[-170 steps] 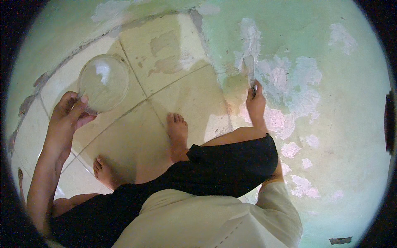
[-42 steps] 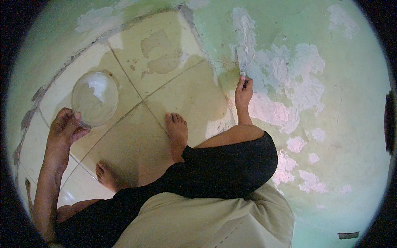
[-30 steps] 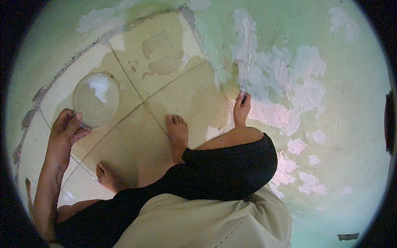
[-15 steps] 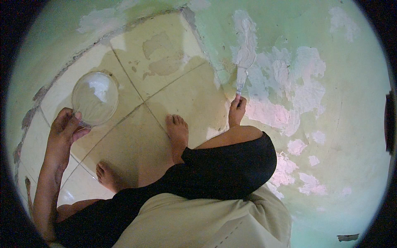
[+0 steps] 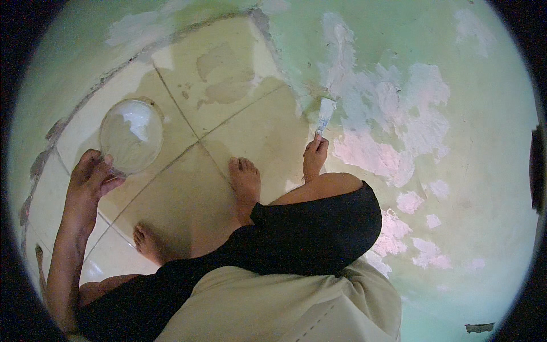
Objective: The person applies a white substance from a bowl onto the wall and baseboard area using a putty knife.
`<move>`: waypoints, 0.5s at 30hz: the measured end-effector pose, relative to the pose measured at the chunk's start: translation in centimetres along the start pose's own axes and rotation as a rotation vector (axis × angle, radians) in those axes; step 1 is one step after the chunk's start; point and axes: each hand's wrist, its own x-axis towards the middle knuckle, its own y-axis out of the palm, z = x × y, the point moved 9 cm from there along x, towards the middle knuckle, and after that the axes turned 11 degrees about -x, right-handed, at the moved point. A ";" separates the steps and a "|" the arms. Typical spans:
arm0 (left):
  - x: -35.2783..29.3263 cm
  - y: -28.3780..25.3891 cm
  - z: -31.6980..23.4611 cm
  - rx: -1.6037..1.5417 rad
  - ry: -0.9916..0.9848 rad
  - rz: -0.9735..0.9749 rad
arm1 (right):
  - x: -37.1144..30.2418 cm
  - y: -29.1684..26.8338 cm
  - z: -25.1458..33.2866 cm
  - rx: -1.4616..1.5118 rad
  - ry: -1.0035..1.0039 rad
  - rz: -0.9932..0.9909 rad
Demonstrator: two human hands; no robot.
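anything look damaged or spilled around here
Yes: the grey edge between left wall and floor looks ragged and broken rather than clean. A brownish stain also discolours the floor near the far corner; I can't tell whether it's a spill.

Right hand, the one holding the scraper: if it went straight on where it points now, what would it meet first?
Led by the scraper, the right hand would probably meet the tall white patch on the green wall; whether the blade touches the wall is unclear.
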 end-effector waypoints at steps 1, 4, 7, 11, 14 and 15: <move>-0.2 -0.5 0.3 -0.008 -0.007 -0.016 | -0.6 0.4 1.0 0.025 -0.003 0.032; 0.1 0.4 0.3 0.006 -0.019 -0.006 | 2.0 -1.3 5.0 -0.036 -0.149 -0.024; -0.3 0.2 0.1 0.019 -0.015 -0.018 | 5.3 -2.5 9.1 -0.063 -0.247 -0.088; 0.0 -0.2 0.4 0.013 0.002 -0.003 | 6.3 -2.8 8.4 -0.142 -0.211 -0.088; 0.4 0.2 0.1 0.016 0.006 0.018 | 4.0 -2.5 3.7 -0.132 -0.155 -0.067; 0.2 0.4 -0.2 0.025 0.007 0.015 | 2.9 -1.9 2.4 -0.127 -0.128 -0.038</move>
